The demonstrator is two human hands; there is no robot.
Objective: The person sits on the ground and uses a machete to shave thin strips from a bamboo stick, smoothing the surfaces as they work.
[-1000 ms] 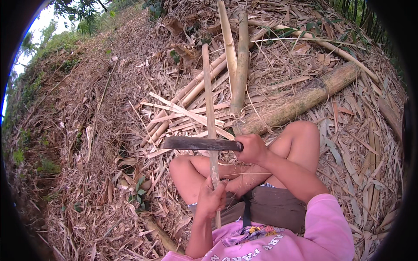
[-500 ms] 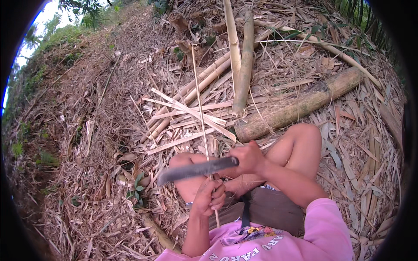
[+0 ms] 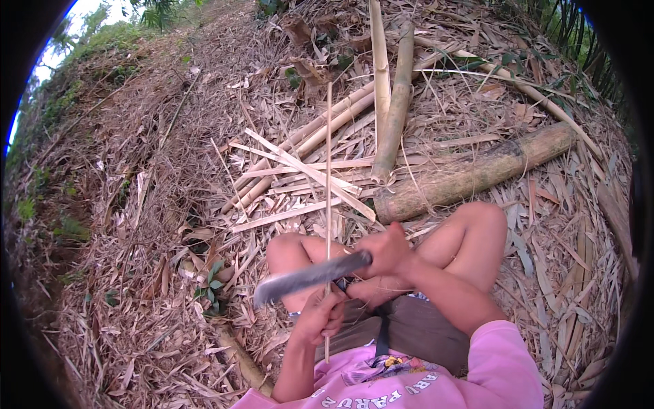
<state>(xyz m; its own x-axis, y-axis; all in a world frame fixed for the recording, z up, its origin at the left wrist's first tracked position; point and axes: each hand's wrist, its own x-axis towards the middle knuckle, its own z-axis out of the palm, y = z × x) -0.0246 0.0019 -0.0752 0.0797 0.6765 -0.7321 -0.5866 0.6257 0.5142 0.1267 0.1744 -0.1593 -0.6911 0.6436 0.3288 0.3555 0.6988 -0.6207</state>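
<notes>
My left hand [image 3: 320, 315] is wrapped round the lower part of a long, thin bamboo strip [image 3: 329, 157], which stands nearly upright in the view with its lower end near my shirt. In my right hand [image 3: 383, 253] is the handle of a machete [image 3: 306, 277]. Its dark, slightly blurred blade points left and lies across the strip just above my left fist. Whether the edge touches the strip I cannot tell. My crossed legs [image 3: 470, 238] are beneath both hands.
Several split bamboo strips [image 3: 300, 167] lie crossed beyond my knees. A thick bamboo log [image 3: 477, 170] rests at the right, with a thinner pole [image 3: 395, 102] behind it. Dry leaves cover the sloping ground, and a small green plant [image 3: 212, 286] grows at the left.
The bamboo strip has swung from leaning left to almost upright. The machete blade has dropped slightly and tilted, its tip lower. My left hand has shifted a little to the left.
</notes>
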